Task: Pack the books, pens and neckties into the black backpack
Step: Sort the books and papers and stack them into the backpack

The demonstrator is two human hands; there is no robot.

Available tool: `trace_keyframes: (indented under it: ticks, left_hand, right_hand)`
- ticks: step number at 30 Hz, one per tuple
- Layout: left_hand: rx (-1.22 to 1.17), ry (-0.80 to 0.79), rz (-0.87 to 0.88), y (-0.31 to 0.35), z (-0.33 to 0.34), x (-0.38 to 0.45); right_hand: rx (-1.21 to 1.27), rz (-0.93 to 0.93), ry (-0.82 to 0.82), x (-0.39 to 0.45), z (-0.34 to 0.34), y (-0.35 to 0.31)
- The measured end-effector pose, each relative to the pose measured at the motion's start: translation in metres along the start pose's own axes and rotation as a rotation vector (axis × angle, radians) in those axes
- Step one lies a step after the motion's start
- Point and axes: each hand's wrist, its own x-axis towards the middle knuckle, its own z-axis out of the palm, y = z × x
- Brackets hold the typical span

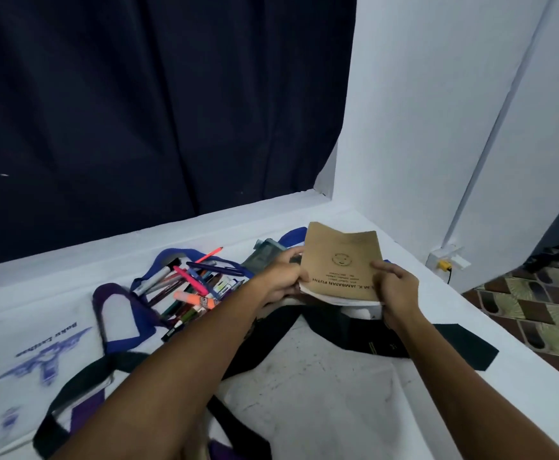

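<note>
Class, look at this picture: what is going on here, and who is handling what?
A person holds a small stack of books, brown-covered one on top, with both hands: the left hand grips its left edge, the right hand its right edge. A heap of pens and markers lies to the left on the white surface. Black neckties lie spread below the books. No backpack is clearly visible.

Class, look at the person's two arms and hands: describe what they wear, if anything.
Both forearms are bare, with no sleeves in view. The left hand and right hand wear no gloves. No rings, watch or bracelets show on either wrist, though the frame is slightly blurred.
</note>
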Motion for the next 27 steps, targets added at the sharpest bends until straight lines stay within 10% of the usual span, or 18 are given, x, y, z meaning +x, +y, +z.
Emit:
trace_keyframes:
  ticks: [16,22,27]
  left_hand:
    - [0.135,0.426,0.150,-0.052,-0.179,-0.246]
    - [0.475,0.763,0.326,-0.094,-0.243,-0.323]
    - [0.948,0.699,0.358,-0.134,-0.243,-0.338]
  right_hand:
    - [0.000,0.264,-0.833,-0.128,0.166,0.018]
    - [-0.297,0.270,-1.261,-0.167,0.203,0.039]
    - [-0.693,0.271,-1.568,-0.204,0.212,0.036]
